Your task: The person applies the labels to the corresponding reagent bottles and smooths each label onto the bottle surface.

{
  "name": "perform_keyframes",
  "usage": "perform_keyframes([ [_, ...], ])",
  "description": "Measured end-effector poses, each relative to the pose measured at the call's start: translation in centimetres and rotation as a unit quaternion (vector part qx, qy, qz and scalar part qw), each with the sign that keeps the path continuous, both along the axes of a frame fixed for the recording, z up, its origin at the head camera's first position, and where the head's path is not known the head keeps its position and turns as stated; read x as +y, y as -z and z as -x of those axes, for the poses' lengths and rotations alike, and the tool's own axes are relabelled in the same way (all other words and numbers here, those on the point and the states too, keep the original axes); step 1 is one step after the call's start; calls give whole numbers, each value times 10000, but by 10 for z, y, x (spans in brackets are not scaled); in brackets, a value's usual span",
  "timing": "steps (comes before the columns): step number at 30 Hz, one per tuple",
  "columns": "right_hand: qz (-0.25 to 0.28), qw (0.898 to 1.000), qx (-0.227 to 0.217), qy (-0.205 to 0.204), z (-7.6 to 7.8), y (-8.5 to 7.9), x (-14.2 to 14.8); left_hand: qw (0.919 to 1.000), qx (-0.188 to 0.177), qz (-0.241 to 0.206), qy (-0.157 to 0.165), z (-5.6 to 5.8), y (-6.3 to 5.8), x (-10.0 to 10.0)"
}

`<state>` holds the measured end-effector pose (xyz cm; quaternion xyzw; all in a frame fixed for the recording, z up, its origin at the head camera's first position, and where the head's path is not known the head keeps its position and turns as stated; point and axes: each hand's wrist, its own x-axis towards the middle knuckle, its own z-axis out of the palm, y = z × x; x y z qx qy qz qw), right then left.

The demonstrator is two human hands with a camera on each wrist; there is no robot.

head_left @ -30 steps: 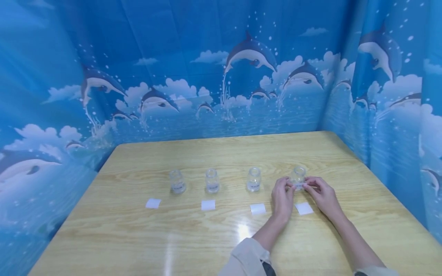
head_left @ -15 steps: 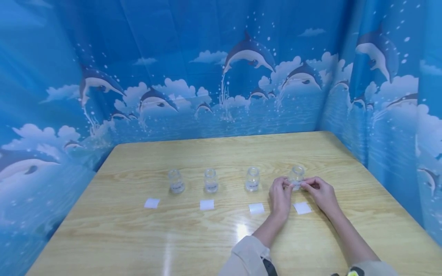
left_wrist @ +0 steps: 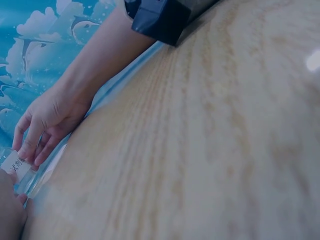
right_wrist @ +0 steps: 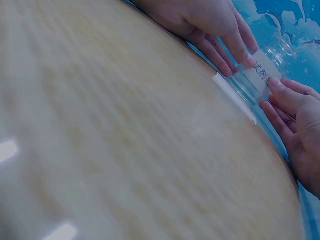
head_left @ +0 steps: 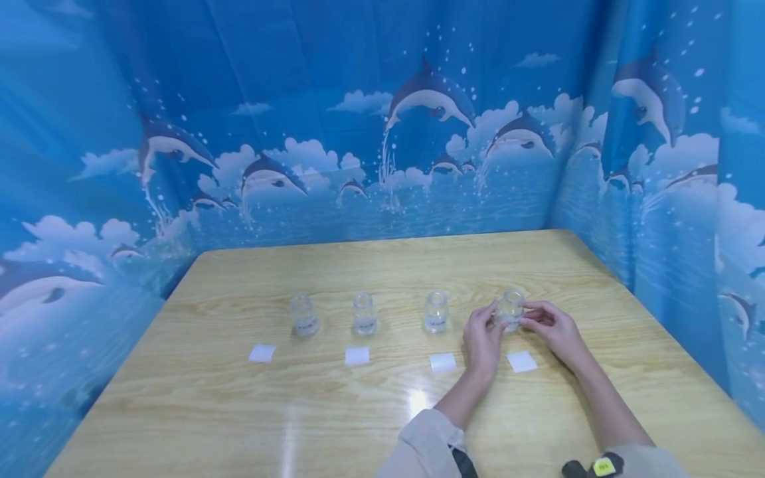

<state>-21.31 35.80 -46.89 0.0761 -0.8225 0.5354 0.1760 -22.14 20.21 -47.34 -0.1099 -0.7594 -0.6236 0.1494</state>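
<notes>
A small clear glass bottle stands at the right end of a row of similar bottles. Both hands are at it, one on each side. My left hand holds its left side, thumb at the front. From the right, my right hand grips it with thumb and fingers. A white label with dark printed characters is on the front of the glass; both thumbs lie on it in the right wrist view. Nearest to the hands on the table lies a white paper square, in front of the bottle.
To the left stand three more labelled bottles: the near one, the middle one and the far-left one. White paper squares lie before them on the wooden table. A dolphin-printed curtain surrounds the table.
Both hands stay on the same bottle, with only small shifts of the fingers. The black device on my right wrist has come into the head view. The other bottles and papers have not moved.
</notes>
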Motion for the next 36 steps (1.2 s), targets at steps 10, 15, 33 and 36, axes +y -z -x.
perform_keyframes([
  [10,275,9970,-625,-359,3,-6,5,9983,-413,-329,241,2,-2,-5],
  [15,-10,9970,-661,-403,-1,-8,-5,9982,-452,-342,212,2,-1,-5],
  [33,177,9966,360,-717,-4,0,-4,9986,-273,-398,194,0,3,-4],
  [36,-55,9975,415,-563,-3,1,-6,9986,-270,-422,183,0,2,-4],
])
